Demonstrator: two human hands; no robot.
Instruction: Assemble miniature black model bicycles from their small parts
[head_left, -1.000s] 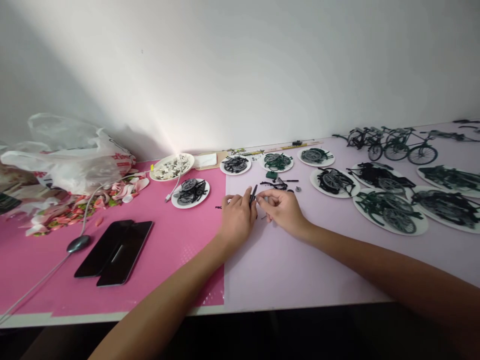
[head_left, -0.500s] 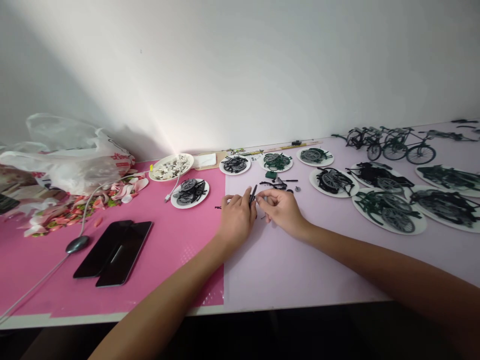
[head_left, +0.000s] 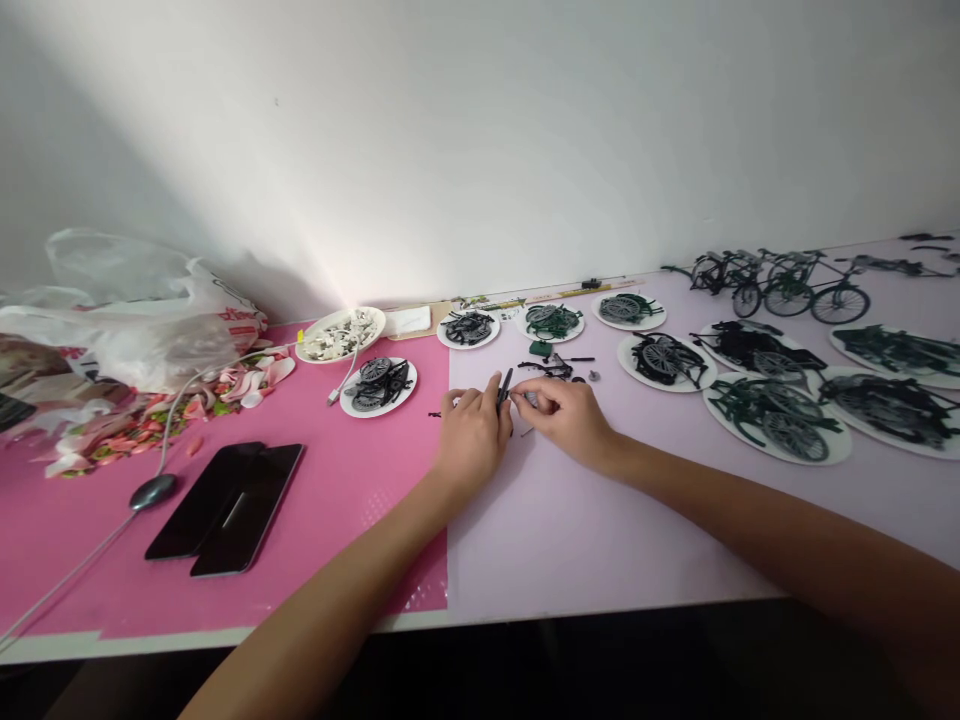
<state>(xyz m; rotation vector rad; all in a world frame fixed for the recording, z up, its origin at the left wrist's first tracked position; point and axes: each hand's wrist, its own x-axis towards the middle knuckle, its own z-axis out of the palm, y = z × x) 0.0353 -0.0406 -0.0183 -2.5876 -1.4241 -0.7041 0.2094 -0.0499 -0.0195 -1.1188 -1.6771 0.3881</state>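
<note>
Left hand (head_left: 474,435) pinches a slim black part (head_left: 505,387), upper end jutting clear, apparently to steady it for the other hand. Right hand (head_left: 566,415): thumb and forefinger drawn together beside it; cannot tell what lies between. Part sits between the hands, above the lavender sheet (head_left: 570,540). Just beyond, loose black pieces (head_left: 551,368), likely kept within reach. Farther right, plate of green bicycle parts (head_left: 739,430), seemingly sorted by colour; model bicycles (head_left: 841,303) stand behind.
</note>
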